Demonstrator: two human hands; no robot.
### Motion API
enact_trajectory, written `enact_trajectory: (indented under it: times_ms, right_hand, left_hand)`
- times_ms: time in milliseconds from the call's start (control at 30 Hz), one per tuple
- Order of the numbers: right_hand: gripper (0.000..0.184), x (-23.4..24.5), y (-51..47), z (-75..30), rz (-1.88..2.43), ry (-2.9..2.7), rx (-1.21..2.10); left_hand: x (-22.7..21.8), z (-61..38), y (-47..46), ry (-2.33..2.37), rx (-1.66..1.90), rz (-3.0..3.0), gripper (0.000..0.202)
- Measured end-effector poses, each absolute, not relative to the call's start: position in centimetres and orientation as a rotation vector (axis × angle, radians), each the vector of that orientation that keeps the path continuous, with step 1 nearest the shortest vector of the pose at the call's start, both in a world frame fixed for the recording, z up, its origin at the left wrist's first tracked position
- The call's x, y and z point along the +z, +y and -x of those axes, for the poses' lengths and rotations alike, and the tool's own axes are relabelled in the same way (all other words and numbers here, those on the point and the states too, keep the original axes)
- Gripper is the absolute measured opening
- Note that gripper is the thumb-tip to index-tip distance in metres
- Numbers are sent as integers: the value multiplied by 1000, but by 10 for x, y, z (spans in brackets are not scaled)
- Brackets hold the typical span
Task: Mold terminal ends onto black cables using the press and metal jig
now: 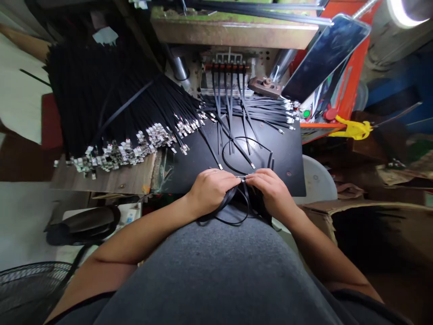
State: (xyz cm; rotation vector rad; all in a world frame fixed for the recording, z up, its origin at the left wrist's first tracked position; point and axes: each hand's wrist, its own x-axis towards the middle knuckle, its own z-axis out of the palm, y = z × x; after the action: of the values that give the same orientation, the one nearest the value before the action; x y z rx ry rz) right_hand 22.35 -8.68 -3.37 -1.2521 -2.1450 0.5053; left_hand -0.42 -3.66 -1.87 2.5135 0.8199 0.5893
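Close to my body, at the front edge of the black work plate [189, 164], my left hand [213, 187] and my right hand [272, 192] meet with closed fingertips. Between them they pinch flat black cables [244, 194], whose loops hang down against my shirt. A small metallic end shows at the fingertips; its details are too small to make out. Just beyond my hands a thin black cable loop [225, 151] and several cables with silvery connectors lie on the plate. Farther back, several black cables [232, 85] run out of a clamped fixture [230, 65].
A big pile of black cables [111, 99] with silver connectors covers the wooden board [101, 180] on the left. Behind stands a press [233, 34] with metal posts. A phone [328, 54] leans by an orange bin [352, 81] holding yellow-handled pliers [355, 128]. A cardboard box [382, 212] stands right.
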Motion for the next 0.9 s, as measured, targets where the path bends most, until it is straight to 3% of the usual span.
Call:
enact_trajectory:
  times_ms: [233, 500, 900]
  right_hand:
    - [19, -31, -95, -243, 1370, -1734, 545]
    - [19, -52, -94, -236, 1260, -1915, 495]
    - [15, -39, -92, -240, 1228, -2213, 359]
  left_hand:
    - [-15, 2, -38, 921, 470, -2522, 18]
    - [-10, -2, -35, 966, 417, -2515, 18]
    - [-21, 12, -36, 957, 521, -2420, 18]
